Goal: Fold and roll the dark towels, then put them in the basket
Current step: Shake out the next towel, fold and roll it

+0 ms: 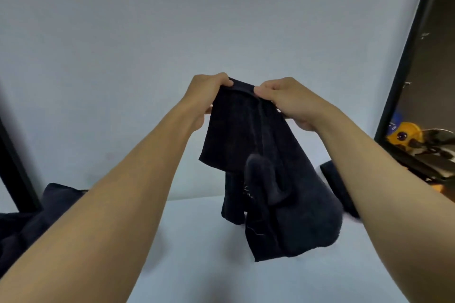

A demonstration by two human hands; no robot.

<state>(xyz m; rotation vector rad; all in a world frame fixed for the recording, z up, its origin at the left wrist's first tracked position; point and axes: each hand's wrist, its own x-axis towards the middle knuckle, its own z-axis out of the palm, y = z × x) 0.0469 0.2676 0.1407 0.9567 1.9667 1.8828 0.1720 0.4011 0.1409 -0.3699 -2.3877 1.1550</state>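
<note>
- The dark towel (258,167) hangs in mid-view over the white table (192,241). Its top hem is at 12 o'clock of the cloth and its crumpled lower folds droop toward 5 o'clock. Whether the lowest corner touches the table cannot be told.
- The left hand (209,92) pinches the hem at the towel's 11 o'clock corner, thumb on the near side and fingers curled behind the cloth.
- The right hand (288,99) pinches the same hem at 1 o'clock, thumb tip on the hem and fingers curled round the far side. A short stretch of hem lies between the two thumbs.
- A heap of dark towels (37,216) sits at 8 o'clock of the view, partly hidden by the left forearm.
- A dark flat thing (337,184) lies on the table at 3 o'clock of the towel, behind the right forearm. What it is cannot be told.
- A pale wall (172,19) fills 12 o'clock, a black frame (406,56) slants at 2 o'clock, and a yellow object (403,134) sits beyond it at 3 o'clock.
</note>
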